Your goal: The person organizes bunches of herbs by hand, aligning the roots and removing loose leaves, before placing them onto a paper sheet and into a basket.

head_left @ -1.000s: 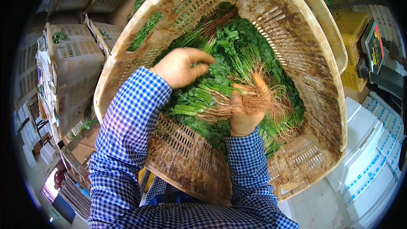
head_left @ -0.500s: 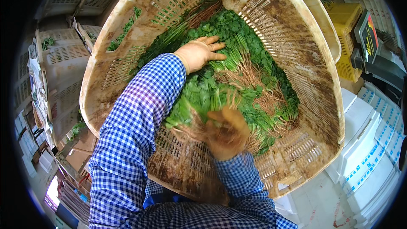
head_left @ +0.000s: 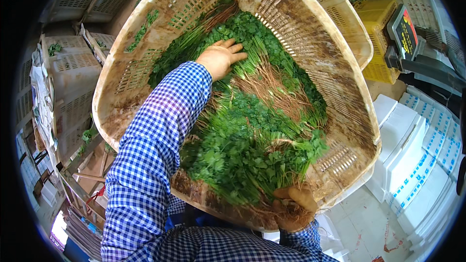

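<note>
A large dirt-stained plastic basket [head_left: 124,80] fills the middle of the view, with leafy green cilantro [head_left: 272,43] and its brown roots inside. My left hand [head_left: 218,59] lies on the greens toward the far side, its fingers spread and holding nothing. At the basket's near right rim, my right hand [head_left: 295,208] is closed round the root end of a bunch of cilantro [head_left: 233,160]. That bunch's leaves spread away to the left over the basket's near side. Loose roots stick out around the fingers.
Right of the basket stand white foam boxes [head_left: 395,140] with blue-printed tape, a yellow crate [head_left: 381,39] and a dark display unit [head_left: 404,33]. A second basket [head_left: 335,0] touches the far right side. More crates [head_left: 73,68] stand on the left.
My right hand has moved right and toward me, to the near rim, with the bunch now stretched across the basket's near side. The left hand stays on the greens.
</note>
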